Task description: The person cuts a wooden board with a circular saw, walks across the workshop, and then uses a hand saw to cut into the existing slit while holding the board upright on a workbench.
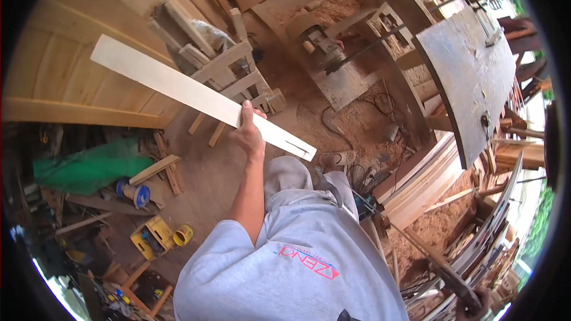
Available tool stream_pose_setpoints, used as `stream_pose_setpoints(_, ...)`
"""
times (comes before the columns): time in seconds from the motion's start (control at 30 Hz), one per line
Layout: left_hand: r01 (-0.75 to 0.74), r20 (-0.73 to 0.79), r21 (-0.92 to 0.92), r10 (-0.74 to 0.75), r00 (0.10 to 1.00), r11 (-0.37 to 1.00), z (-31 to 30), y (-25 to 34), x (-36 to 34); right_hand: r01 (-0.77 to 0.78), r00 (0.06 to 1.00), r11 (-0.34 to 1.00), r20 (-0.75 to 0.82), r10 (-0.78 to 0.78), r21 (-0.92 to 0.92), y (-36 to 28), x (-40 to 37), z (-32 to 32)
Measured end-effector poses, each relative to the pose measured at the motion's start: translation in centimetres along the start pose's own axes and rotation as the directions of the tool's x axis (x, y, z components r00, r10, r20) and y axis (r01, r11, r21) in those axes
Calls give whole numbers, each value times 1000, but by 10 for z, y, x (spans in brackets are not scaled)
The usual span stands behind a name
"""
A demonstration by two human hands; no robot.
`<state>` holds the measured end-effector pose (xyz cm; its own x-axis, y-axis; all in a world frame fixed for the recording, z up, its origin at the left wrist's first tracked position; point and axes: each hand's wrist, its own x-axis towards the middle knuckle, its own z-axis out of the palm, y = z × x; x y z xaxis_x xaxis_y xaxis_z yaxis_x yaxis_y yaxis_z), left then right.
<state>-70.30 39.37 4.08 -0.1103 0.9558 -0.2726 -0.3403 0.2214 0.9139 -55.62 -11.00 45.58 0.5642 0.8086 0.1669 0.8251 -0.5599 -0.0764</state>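
Grey shirt [297, 273] fills the bottom of your view. Your left hand [247, 132] is clamped around a long pale board [178, 86], held off the floor and running from ten o'clock to centre. You grip it near one end, so the long end could droop or swing into the wooden frame [232, 74] beside it. Your right hand [479, 303], at five o'clock, meets a dark bar [440, 267]; I cannot tell its grip. The open yellow case [151, 236] at seven o'clock holds something too dark to identify.
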Motion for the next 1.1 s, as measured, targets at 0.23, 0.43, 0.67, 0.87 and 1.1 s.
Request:
stream_pose_setpoints(0.23,24,72,-109,-17,997,994,109,11,8,-925,362,293,322,875,243,129,-200,-80)
stream_pose_setpoints(0.43,221,263,-217,-162,951,951,210,-3,-12,-788,0,-104,169,986,607,96,-185,100)
stream_pose_setpoints(0.67,386,491,-145,-272,827,911,333,-43,-97,-759,-31,-220,304,952,613,100,-176,204)
stream_pose_setpoints(0.87,363,578,52,-324,749,930,424,-85,-195,-579,-177,-452,436,882,678,88,-183,219)
stream_pose_setpoints(1.1,412,714,227,-438,545,882,512,-163,-284,-339,-348,-524,413,842,781,74,-151,221)
